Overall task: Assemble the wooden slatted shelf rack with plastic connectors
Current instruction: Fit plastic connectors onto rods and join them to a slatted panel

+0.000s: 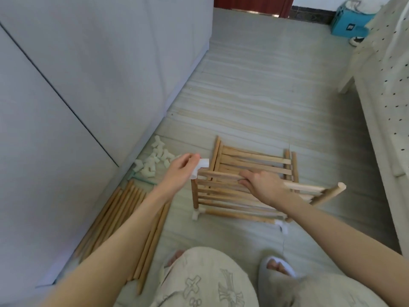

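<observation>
A: Item one, the hands?
B: Left hand (181,167), fingers curled, pinches a white plastic connector (200,169) seated on the upper left corner of the wooden slatted rack (241,189). Right hand (263,185), fingers curled over a top slat (221,175) near the rack's middle, grips it.

A: Item two, the rack itself?
B: Stands on the floor (254,96), tilted. Round pale-wood posts, flat slats in rows. White connectors at its lower left corner (195,214) and lower right corner (281,226). One post end (340,187) juts out to the right, bare.

A: Item three, surroundings?
B: Heap of loose white connectors (155,159) on the floor beside the grey cabinet (88,74), left of the rack. Bundle of loose round dowels (124,222) along the cabinet's base, partly under the left forearm. Striped pale floor. Dotted cream cover (391,85) at the right edge. Blue box (349,24) at the far right corner. Patterned trousers (210,282) and a grey slipper (274,269) nearest the camera.
</observation>
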A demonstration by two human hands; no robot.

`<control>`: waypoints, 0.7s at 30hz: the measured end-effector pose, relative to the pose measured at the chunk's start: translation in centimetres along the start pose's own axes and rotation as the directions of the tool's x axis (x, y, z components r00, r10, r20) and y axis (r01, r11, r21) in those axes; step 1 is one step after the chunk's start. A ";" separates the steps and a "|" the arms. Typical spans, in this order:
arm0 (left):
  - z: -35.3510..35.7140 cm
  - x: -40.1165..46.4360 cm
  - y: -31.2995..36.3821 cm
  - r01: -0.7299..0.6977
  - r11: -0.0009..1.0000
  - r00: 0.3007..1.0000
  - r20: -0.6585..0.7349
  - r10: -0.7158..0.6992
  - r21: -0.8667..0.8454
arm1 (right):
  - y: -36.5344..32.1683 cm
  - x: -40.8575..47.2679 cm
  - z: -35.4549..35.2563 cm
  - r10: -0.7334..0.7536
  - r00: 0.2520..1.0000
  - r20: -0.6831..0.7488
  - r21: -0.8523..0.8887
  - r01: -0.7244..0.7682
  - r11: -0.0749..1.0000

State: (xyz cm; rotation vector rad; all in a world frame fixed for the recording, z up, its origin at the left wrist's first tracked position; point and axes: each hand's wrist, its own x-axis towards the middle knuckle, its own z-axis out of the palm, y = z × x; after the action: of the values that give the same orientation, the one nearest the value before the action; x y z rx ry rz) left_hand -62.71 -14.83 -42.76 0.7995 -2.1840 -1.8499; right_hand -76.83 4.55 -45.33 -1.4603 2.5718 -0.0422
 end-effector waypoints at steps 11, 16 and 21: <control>-1.5 1.1 -5.3 0.103 0.988 0.988 -0.107 -0.115 -0.115 | 0.3 0.4 1.0 -0.061 0.996 -0.067 -0.009 0.061 0.998; -2.4 -0.3 -16.8 0.396 0.782 0.918 -0.200 -0.342 0.481 | -0.2 0.1 0.8 -0.066 0.981 -0.184 -0.044 0.059 0.997; -1.9 -1.7 -22.5 0.454 0.491 0.858 -0.215 -0.466 0.743 | -0.7 -0.2 0.8 -0.076 0.974 -0.214 -0.050 0.067 0.997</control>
State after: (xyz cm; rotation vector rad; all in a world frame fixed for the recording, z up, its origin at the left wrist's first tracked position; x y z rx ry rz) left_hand -53.96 -17.61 -63.42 1.6740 -3.0208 -0.9006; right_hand -76.03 4.40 -46.06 -1.6476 2.7013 -0.1661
